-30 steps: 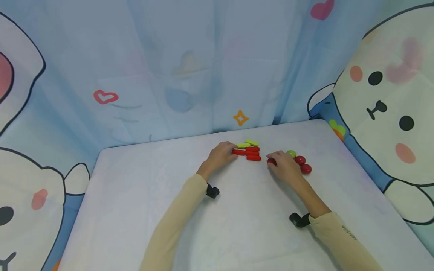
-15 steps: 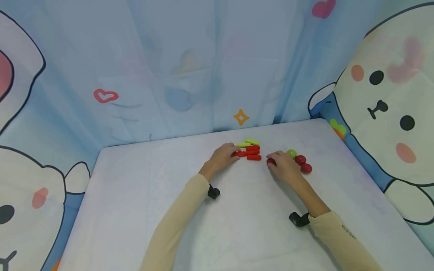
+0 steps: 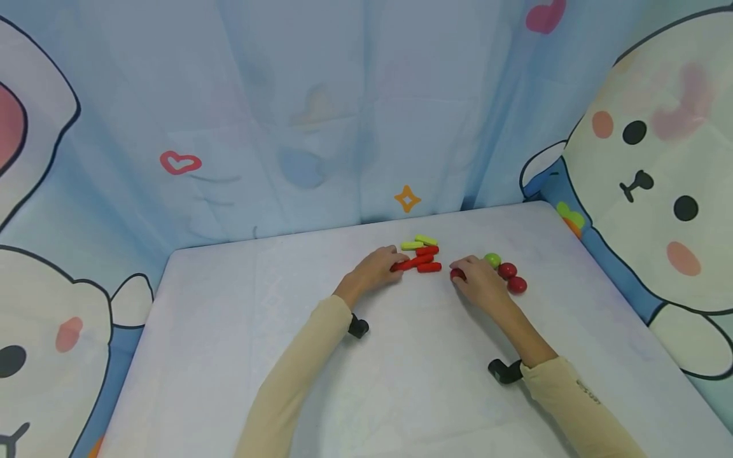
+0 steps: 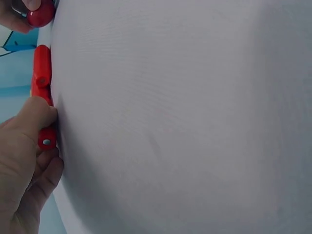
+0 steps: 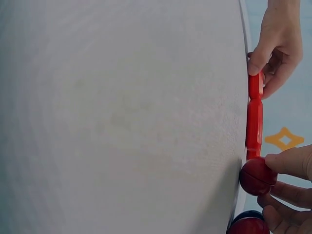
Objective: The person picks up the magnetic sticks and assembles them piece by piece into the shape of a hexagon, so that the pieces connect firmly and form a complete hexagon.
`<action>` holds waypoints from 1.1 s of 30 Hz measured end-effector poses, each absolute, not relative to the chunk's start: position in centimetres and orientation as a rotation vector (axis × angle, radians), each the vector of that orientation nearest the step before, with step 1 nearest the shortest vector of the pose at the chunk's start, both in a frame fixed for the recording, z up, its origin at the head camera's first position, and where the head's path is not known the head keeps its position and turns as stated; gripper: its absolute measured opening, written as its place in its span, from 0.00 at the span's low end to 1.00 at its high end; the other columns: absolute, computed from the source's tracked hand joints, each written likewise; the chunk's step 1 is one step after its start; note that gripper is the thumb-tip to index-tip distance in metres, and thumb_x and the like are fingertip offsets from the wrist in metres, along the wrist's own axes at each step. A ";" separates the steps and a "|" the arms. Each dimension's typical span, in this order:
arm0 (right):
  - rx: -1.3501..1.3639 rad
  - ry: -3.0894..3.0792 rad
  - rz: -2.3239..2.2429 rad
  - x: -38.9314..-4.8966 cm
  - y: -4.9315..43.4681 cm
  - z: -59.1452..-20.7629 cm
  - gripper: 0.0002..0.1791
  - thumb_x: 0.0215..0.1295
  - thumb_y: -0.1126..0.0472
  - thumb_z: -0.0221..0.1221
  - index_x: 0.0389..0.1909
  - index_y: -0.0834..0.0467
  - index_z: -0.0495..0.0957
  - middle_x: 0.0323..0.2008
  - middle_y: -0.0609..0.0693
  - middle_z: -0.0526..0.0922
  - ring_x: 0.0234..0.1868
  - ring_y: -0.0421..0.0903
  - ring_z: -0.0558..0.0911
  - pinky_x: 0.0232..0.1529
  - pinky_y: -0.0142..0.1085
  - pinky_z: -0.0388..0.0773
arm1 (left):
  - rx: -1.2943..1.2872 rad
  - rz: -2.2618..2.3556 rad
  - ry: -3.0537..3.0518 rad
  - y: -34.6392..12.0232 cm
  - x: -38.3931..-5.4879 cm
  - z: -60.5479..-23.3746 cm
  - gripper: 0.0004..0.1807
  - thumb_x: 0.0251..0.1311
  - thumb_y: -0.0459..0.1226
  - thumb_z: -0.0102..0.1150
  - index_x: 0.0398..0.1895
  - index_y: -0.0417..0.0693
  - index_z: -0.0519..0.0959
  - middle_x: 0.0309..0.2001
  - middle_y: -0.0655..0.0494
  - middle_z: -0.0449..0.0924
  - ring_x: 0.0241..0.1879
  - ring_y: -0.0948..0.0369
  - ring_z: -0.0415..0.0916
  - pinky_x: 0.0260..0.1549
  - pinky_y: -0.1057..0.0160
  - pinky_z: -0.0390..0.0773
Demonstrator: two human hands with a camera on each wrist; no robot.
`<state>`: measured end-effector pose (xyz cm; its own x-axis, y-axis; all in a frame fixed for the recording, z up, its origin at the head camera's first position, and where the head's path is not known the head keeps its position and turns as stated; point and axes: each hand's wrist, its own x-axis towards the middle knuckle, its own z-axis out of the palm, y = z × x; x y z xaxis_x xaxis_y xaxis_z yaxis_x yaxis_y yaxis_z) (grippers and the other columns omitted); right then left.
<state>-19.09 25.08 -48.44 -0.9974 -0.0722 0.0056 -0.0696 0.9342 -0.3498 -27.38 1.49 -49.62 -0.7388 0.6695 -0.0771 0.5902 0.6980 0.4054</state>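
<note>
My left hand (image 3: 375, 270) pinches the near-left end of a slim red rod (image 3: 404, 264) between thumb and fingers. A shiny metal dot marks the rod's end (image 4: 47, 142) in the left wrist view. Other short red rods (image 3: 429, 268) lie against or beside it on the right, and two yellow-green rods (image 3: 411, 245) lie just behind. With its thumb and fingertips, my right hand (image 3: 481, 280) grips a glossy dark red ball (image 5: 258, 176) with a seam round it. Past that hand sit a green ball (image 3: 492, 259) and two more red balls (image 3: 517, 285).
A white cloth covers the table (image 3: 229, 356). Behind it hangs a light blue curtain (image 3: 321, 114) printed with cartoon animals. Black wrist cameras (image 3: 506, 371) stick out below both sleeves, close over the cloth.
My left hand has drawn slightly toward the near side, and the red rod in it now slants with its left end nearer me. The right hand and its ball have hardly moved.
</note>
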 end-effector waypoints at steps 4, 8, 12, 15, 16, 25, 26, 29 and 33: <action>-0.108 3.085 -0.563 -18.9 25.0 -48.5 0.20 0.63 0.63 0.62 0.56 0.62 0.77 0.55 0.65 0.77 0.55 0.62 0.76 0.50 0.55 0.79 | 1.006 0.462 2.674 1.5 -27.2 -49.6 0.27 0.66 0.42 0.58 0.68 0.60 0.69 0.46 0.58 0.74 0.44 0.64 0.69 0.43 0.68 0.73; -0.106 3.090 -0.570 -18.9 25.0 -48.6 0.20 0.63 0.63 0.62 0.56 0.62 0.77 0.54 0.64 0.77 0.55 0.62 0.76 0.50 0.55 0.79 | 1.009 0.420 2.659 1.4 -27.0 -49.7 0.29 0.65 0.44 0.58 0.70 0.64 0.67 0.47 0.57 0.74 0.46 0.63 0.70 0.45 0.66 0.74; -0.108 3.096 -0.581 -19.0 25.1 -48.7 0.19 0.63 0.63 0.62 0.55 0.62 0.77 0.54 0.64 0.78 0.55 0.61 0.76 0.51 0.54 0.79 | 1.028 0.406 2.646 1.0 -27.0 -49.8 0.28 0.67 0.44 0.56 0.70 0.65 0.66 0.57 0.55 0.74 0.54 0.60 0.71 0.55 0.63 0.75; -0.112 3.095 -0.589 -19.0 25.1 -48.7 0.19 0.63 0.63 0.62 0.55 0.63 0.77 0.53 0.64 0.78 0.54 0.61 0.77 0.51 0.53 0.79 | 1.085 0.382 2.656 0.8 -27.0 -49.8 0.24 0.69 0.42 0.53 0.68 0.61 0.69 0.56 0.55 0.75 0.52 0.60 0.72 0.57 0.62 0.74; -0.116 3.097 -0.589 -19.1 25.1 -48.7 0.19 0.63 0.63 0.62 0.55 0.63 0.77 0.53 0.64 0.78 0.54 0.61 0.77 0.51 0.53 0.79 | 1.103 0.379 2.662 0.7 -27.0 -49.7 0.23 0.70 0.41 0.52 0.67 0.59 0.70 0.55 0.55 0.76 0.51 0.60 0.73 0.57 0.63 0.74; -0.137 3.096 -0.594 -19.2 25.2 -48.5 0.19 0.63 0.64 0.62 0.55 0.64 0.77 0.52 0.64 0.78 0.54 0.60 0.77 0.52 0.53 0.79 | 1.039 0.379 2.693 0.2 -26.7 -49.5 0.16 0.72 0.43 0.48 0.59 0.50 0.73 0.49 0.56 0.79 0.49 0.61 0.75 0.57 0.65 0.75; -0.140 3.092 -0.593 -19.1 25.2 -48.5 0.19 0.63 0.64 0.62 0.55 0.64 0.77 0.52 0.64 0.78 0.54 0.60 0.77 0.52 0.53 0.79 | 1.022 0.395 2.689 0.0 -26.6 -49.6 0.15 0.72 0.44 0.48 0.57 0.50 0.73 0.47 0.57 0.79 0.48 0.61 0.75 0.57 0.65 0.75; -0.140 3.083 -0.588 -19.1 25.3 -48.5 0.20 0.63 0.64 0.62 0.55 0.64 0.77 0.52 0.64 0.78 0.54 0.60 0.76 0.53 0.52 0.79 | 0.967 0.450 2.668 -0.6 -26.4 -49.7 0.13 0.72 0.47 0.47 0.49 0.51 0.72 0.37 0.57 0.76 0.40 0.61 0.74 0.46 0.66 0.76; -0.151 3.083 -0.573 -19.1 25.3 -48.5 0.20 0.63 0.64 0.62 0.55 0.64 0.77 0.52 0.65 0.78 0.54 0.61 0.76 0.53 0.53 0.78 | 0.917 0.432 2.704 -1.3 -26.1 -49.6 0.15 0.72 0.52 0.45 0.45 0.50 0.69 0.26 0.57 0.67 0.29 0.61 0.70 0.31 0.67 0.69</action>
